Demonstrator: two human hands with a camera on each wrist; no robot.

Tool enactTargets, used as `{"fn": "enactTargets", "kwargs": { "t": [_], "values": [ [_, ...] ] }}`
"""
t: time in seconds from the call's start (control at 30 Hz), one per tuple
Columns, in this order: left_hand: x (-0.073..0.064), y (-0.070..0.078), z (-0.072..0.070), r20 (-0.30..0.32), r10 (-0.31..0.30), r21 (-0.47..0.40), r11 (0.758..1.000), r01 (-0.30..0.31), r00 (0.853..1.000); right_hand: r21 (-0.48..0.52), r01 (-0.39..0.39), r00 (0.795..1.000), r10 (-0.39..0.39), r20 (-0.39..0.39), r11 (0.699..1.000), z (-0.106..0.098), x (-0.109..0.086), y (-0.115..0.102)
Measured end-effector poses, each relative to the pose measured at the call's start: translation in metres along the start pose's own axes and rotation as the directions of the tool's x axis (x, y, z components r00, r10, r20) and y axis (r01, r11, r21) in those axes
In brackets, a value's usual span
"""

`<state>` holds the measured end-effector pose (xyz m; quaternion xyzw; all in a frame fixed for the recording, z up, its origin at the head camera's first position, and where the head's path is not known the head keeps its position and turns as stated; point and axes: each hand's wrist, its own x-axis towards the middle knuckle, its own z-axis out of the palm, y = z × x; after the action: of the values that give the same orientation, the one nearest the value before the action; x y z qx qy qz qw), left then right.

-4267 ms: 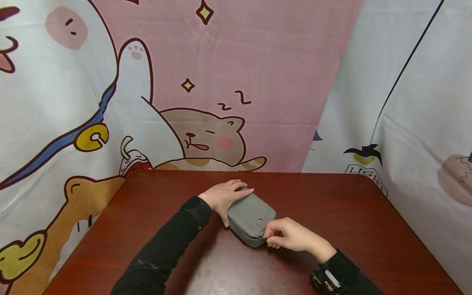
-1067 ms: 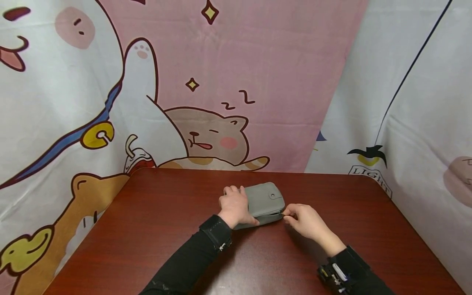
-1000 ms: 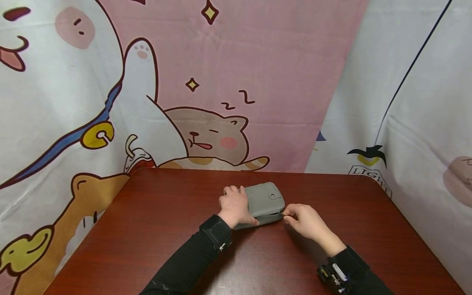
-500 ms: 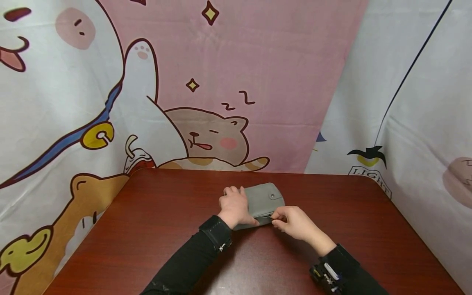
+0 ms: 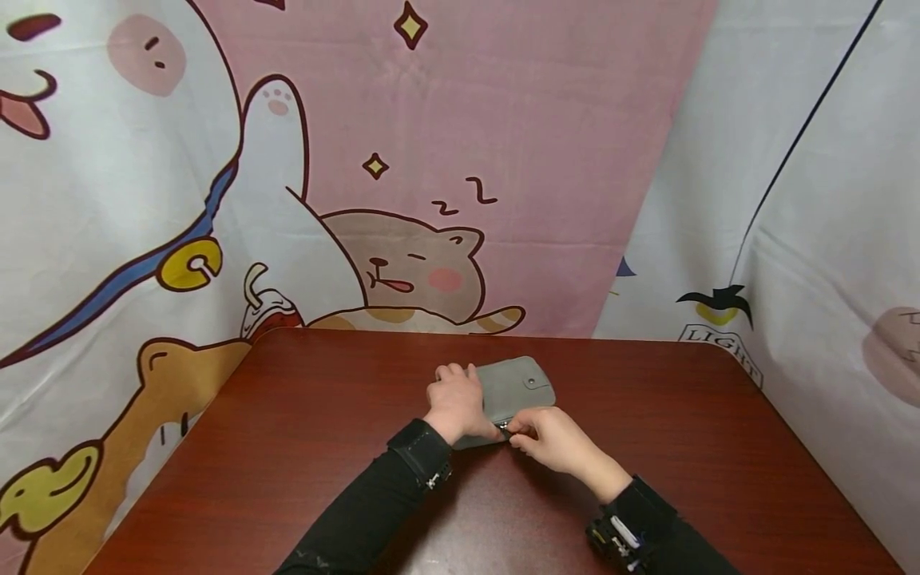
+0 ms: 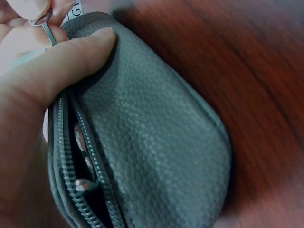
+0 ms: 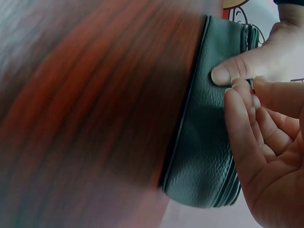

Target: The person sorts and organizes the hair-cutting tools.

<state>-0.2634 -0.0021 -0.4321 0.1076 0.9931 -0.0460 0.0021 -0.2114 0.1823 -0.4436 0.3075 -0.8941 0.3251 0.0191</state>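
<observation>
A grey-green pebbled leather zip pouch with a snap-button tab lies near the middle of the table. My left hand grips its left part, fingers over the top and thumb along the zipped side. My right hand pinches a metal zipper pull between thumb and forefinger, close beside the left thumb. In the left wrist view, the zipper teeth stand parted below the thumb. Through that gap a small pinkish item shows inside the dark interior; its kind is unclear.
The pouch rests on a reddish-brown wooden table. A cartoon-printed cloth hangs behind the table's far edge and along its sides. A small device is strapped to my right wrist over the black sleeve.
Over the last second my right hand has drawn the zipper pull leftward along the pouch's near side, up to the left thumb. Earlier, the pouch was turned and moved slightly; the left hand now stays still.
</observation>
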Motion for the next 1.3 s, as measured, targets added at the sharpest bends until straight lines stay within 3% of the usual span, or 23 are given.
{"fn": "enactTargets", "kwargs": {
  "t": [0.37, 0.53, 0.97, 1.3],
  "values": [
    [0.001, 0.001, 0.001, -0.005, -0.007, 0.01, 1.0, 0.007, 1.0, -0.085, 0.019, 0.999, -0.016, 0.038, 0.996, 0.001, 0.003, 0.0],
    [0.0, 0.0, 0.001, 0.001, -0.004, -0.001, 1.0, 0.004, 1.0, -0.107, 0.066, 0.997, -0.061, 0.043, 0.992, -0.004, 0.002, 0.003],
    [-0.002, -0.001, 0.0, -0.013, 0.013, -0.007, 1.0, -0.013, 1.0, -0.173, 0.147, 0.985, -0.161, -0.069, 0.974, -0.03, 0.006, 0.001],
    [-0.003, -0.004, -0.001, -0.023, 0.033, -0.014, 0.999, -0.033, 0.999, -0.278, 0.195, 0.978, -0.208, -0.017, 0.94, -0.04, 0.014, 0.006]
  ]
}}
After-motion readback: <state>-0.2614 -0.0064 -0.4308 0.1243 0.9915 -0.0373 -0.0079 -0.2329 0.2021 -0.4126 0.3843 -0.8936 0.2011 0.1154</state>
